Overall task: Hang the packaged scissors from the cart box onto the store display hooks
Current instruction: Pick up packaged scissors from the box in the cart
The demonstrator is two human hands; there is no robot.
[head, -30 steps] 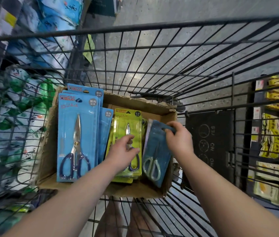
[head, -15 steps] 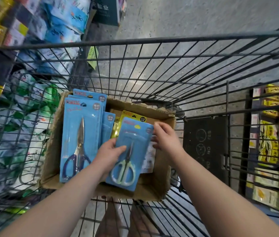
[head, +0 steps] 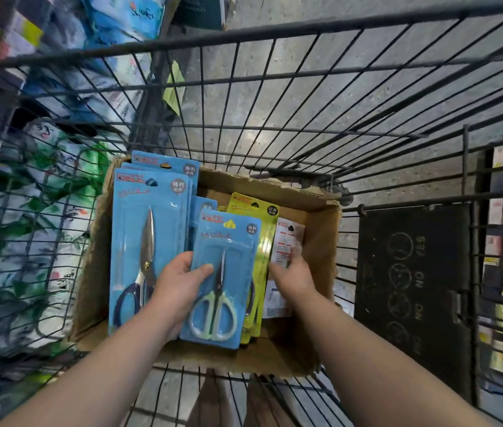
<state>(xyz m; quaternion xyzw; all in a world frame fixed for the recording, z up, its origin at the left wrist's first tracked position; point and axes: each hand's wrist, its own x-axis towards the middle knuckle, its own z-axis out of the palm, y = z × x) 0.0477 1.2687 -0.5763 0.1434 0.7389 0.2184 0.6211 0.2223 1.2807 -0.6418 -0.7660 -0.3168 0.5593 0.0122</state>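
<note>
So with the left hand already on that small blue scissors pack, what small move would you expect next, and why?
Probably lift the small blue pack up out of the cardboard box. The left hand grips its left edge, thumb across the front, and the pack sits on top of the yellow packs, so nothing pins it. The right hand is blurred over the white-backed packs, perhaps fetching another.

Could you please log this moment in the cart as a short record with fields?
container: cardboard box in wire cart
left hand: holds small blue scissors pack, thumb on its front
right hand: blurred, on white-backed pack; grip unclear
tall blue packs: upright at box's left
yellow pack: behind the held pack
display hooks: not in view
</note>
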